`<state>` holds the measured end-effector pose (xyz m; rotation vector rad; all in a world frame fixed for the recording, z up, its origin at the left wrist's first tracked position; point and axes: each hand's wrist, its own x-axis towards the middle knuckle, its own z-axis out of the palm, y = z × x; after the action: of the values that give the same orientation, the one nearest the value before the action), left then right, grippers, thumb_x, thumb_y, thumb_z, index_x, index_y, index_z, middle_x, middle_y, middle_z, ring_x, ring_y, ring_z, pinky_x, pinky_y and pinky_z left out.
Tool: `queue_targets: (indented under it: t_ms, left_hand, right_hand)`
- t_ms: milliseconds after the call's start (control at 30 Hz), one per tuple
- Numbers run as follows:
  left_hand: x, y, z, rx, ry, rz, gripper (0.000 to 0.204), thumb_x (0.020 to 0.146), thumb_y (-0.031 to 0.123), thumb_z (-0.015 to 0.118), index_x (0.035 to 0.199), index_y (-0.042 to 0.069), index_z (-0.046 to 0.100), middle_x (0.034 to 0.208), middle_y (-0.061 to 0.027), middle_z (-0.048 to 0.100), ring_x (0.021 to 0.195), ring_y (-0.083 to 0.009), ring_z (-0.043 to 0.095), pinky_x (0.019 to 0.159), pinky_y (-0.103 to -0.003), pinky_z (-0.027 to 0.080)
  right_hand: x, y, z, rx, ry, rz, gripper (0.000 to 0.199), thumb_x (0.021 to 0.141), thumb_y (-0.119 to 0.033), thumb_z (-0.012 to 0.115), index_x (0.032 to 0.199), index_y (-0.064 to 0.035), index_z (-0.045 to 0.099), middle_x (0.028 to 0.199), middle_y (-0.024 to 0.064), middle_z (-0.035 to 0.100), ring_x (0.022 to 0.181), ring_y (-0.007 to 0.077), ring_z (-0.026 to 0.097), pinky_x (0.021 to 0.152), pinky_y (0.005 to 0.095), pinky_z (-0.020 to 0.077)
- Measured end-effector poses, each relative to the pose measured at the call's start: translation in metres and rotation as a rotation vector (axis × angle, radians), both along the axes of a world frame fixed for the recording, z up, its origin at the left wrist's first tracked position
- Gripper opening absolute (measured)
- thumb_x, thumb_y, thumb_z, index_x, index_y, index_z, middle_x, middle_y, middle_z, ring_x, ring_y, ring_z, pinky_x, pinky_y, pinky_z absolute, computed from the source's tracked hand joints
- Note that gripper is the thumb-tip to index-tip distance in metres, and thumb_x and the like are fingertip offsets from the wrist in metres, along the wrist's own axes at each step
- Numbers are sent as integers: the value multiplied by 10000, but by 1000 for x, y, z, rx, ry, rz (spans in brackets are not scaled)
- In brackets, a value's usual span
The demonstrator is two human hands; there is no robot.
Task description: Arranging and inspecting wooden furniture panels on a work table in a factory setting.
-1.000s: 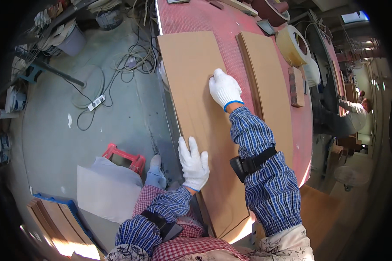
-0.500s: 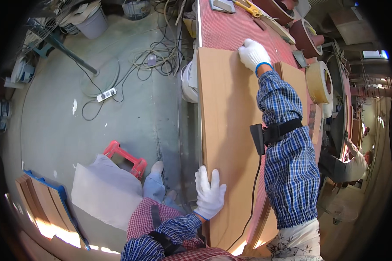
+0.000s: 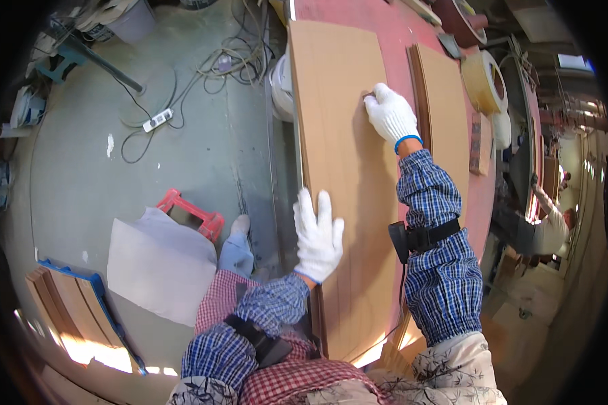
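A long light-brown board (image 3: 338, 67) lies lengthwise in front of me on a red-topped workbench (image 3: 398, 34); its left edge shows more than one layer. My left hand (image 3: 319, 239), in a white knit glove, rests with fingers spread on the board's near left edge. Farther along the board, my right hand (image 3: 392, 118), gloved too, is closed with its fingers curled against the surface near the right edge. A small brownish bit shows at its fingertips, too small to name.
Right of the board lies another stack of brown boards (image 3: 446, 101). Beyond it are a tape roll (image 3: 483, 81) and a brick-like block (image 3: 479, 143). Left on the floor stand a red stool (image 3: 190, 214), a power strip (image 3: 158, 120) and tangled cables (image 3: 240, 61). Another person (image 3: 550, 226) works far right.
The whole view has shifted, so the bench appears higher. My right hand has come back toward me along the board from its far end. My left hand stays near the left edge.
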<state>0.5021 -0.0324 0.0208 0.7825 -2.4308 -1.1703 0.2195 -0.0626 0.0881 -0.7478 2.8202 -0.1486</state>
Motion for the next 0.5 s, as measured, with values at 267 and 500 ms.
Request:
queue_targets:
  t_ms: [267, 500]
  left_hand:
    - [-13, -21, -11, 5, 20, 41, 649, 975, 264, 545, 1526, 26, 298, 1550, -328, 217, 1390, -491, 321, 1141, -476, 321]
    - [-27, -48, -24, -69, 43, 32, 639, 985, 331, 513, 1510, 21, 318, 1544, -324, 234, 1406, -459, 319, 1156, -438, 308]
  right_hand:
    - [165, 149, -9, -101, -52, 21, 165, 946, -247, 565, 995, -90, 582, 804, 201, 678, 732, 414, 657, 641, 521, 508]
    - [331, 278, -15, 11, -65, -43, 133, 936, -231, 584, 940, -100, 565, 709, 136, 650, 645, 325, 658, 558, 447, 508]
